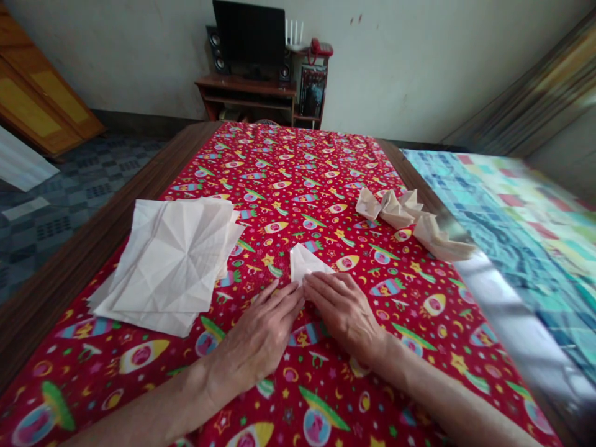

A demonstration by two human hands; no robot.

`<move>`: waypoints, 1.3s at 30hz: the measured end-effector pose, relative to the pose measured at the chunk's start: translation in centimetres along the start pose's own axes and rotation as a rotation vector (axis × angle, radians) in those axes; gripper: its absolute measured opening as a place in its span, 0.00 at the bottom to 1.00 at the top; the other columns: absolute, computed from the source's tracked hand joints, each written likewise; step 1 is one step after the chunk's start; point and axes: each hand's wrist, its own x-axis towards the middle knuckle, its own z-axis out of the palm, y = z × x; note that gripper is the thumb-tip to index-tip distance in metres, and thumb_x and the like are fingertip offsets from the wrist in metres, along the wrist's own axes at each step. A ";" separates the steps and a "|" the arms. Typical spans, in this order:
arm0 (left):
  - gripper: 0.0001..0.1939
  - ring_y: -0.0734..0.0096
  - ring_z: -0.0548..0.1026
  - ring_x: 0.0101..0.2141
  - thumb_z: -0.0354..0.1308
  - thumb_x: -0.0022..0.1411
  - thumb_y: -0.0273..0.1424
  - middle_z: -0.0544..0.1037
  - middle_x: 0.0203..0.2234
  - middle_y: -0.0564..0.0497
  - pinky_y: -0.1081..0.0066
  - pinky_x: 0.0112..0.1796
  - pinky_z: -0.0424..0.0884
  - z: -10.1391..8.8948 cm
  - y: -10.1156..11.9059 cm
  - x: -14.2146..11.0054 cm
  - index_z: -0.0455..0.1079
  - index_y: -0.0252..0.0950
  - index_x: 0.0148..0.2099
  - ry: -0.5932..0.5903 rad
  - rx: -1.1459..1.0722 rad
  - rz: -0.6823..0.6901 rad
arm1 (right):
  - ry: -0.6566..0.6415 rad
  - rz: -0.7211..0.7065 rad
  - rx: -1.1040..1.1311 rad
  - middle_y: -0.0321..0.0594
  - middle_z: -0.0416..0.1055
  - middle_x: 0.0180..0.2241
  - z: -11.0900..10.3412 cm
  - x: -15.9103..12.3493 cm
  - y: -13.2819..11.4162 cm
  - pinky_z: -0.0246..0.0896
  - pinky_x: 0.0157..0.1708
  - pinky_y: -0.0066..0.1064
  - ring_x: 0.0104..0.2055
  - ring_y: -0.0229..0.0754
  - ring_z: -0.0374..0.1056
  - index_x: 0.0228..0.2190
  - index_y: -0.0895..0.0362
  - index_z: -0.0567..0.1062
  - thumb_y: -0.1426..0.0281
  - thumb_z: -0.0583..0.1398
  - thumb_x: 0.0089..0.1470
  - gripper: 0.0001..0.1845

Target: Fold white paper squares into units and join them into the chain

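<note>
A small folded piece of white paper (302, 259), with a pointed top, lies on the red patterned tablecloth in front of me. My left hand (270, 323) has its fingertips on the lower left edge of the paper, fingers close together. Over the lower right part of it lies my right hand (347, 310), fingers pressed together and covering much of the sheet. Both hands' fingertips nearly meet there, and what the thumbs do underneath is hidden. To the left of my left hand rests a stack of creased white paper sheets (174, 261), its top sheet marked by radiating folds.
Several folded paper shapes (395, 208) stand near the right edge of the tablecloth (307, 155). Beyond the table are a desk (246, 87) with a monitor (250, 34) and a red telephone (320, 49). A bed with a checked cover (521, 236) adjoins on the right.
</note>
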 end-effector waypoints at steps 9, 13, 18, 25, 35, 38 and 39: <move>0.25 0.64 0.57 0.61 0.44 0.62 0.20 0.64 0.60 0.45 0.59 0.61 0.54 -0.4 -0.1 0.0 0.60 0.31 0.61 -0.038 0.024 0.020 | -0.189 0.023 0.044 0.47 0.55 0.61 -1.0 -2.5 -0.6 0.50 0.61 0.49 0.64 0.48 0.49 0.62 0.60 0.55 0.67 0.50 0.63 0.27; 0.24 0.65 0.57 0.61 0.44 0.63 0.21 0.65 0.59 0.46 0.60 0.61 0.54 -0.4 -0.2 0.1 0.60 0.31 0.61 -0.041 0.028 0.037 | -0.186 0.044 0.034 0.47 0.54 0.62 -1.7 -3.8 -0.1 0.48 0.62 0.50 0.65 0.49 0.47 0.62 0.59 0.53 0.65 0.52 0.62 0.30; 0.23 0.66 0.58 0.61 0.44 0.63 0.21 0.65 0.59 0.47 0.60 0.61 0.53 -0.4 -0.3 0.1 0.61 0.31 0.60 -0.039 0.034 0.046 | -0.161 0.071 -0.056 0.45 0.58 0.60 -2.2 -5.2 0.0 0.51 0.61 0.50 0.63 0.49 0.51 0.61 0.59 0.57 0.69 0.50 0.63 0.26; 0.25 0.64 0.59 0.60 0.44 0.61 0.20 0.65 0.59 0.46 0.60 0.60 0.54 -0.3 -0.2 0.0 0.60 0.31 0.61 -0.028 0.033 0.043 | -0.054 0.062 -0.079 0.51 0.67 0.53 -1.2 -3.1 -1.5 0.56 0.59 0.48 0.58 0.50 0.61 0.53 0.64 0.68 0.70 0.50 0.63 0.20; 0.14 0.66 0.69 0.51 0.46 0.67 0.26 0.73 0.49 0.46 0.63 0.53 0.64 0.0 -1.4 1.4 0.67 0.33 0.53 0.073 -0.135 0.026 | 0.088 0.111 -0.082 0.44 0.75 0.45 -1.8 -4.2 0.0 0.62 0.50 0.40 0.49 0.44 0.69 0.43 0.59 0.74 0.73 0.52 0.62 0.13; 0.08 0.68 0.72 0.40 0.49 0.67 0.28 0.75 0.36 0.50 0.67 0.43 0.69 0.5 -3.1 3.4 0.70 0.36 0.39 0.047 -0.224 0.021 | 0.069 0.156 -0.095 0.41 0.76 0.39 -1.8 -3.8 0.5 0.62 0.41 0.37 0.42 0.43 0.71 0.36 0.57 0.74 0.71 0.53 0.61 0.09; 0.06 0.68 0.72 0.38 0.52 0.65 0.28 0.74 0.34 0.51 0.68 0.41 0.69 0.5 -3.6 4.2 0.70 0.36 0.36 0.038 -0.246 0.029 | 0.044 0.191 -0.109 0.40 0.76 0.36 -1.7 -3.4 0.6 0.62 0.38 0.37 0.39 0.43 0.70 0.34 0.57 0.74 0.70 0.54 0.61 0.09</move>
